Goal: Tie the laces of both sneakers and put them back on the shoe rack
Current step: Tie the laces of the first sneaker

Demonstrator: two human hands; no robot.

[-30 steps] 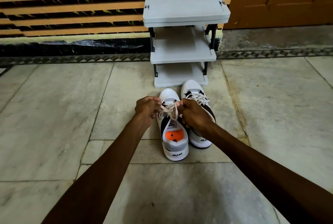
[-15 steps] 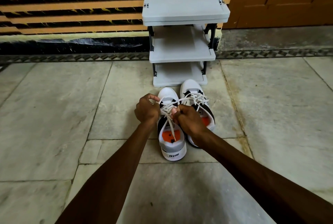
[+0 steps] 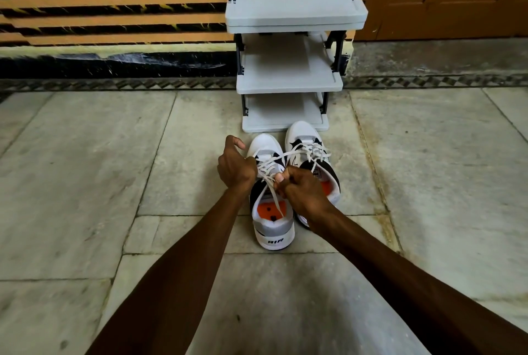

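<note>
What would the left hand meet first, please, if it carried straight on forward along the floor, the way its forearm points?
Probably the toe of the left sneaker, just ahead-right of the left hand. If it slips past on the bare floor, the shoe rack base comes next. Depth is hard to judge from this view.

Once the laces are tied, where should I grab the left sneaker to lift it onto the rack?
Probably the heel collar of the left sneaker, from above and behind: its open mouth faces you, toe toward the shoe rack.
</note>
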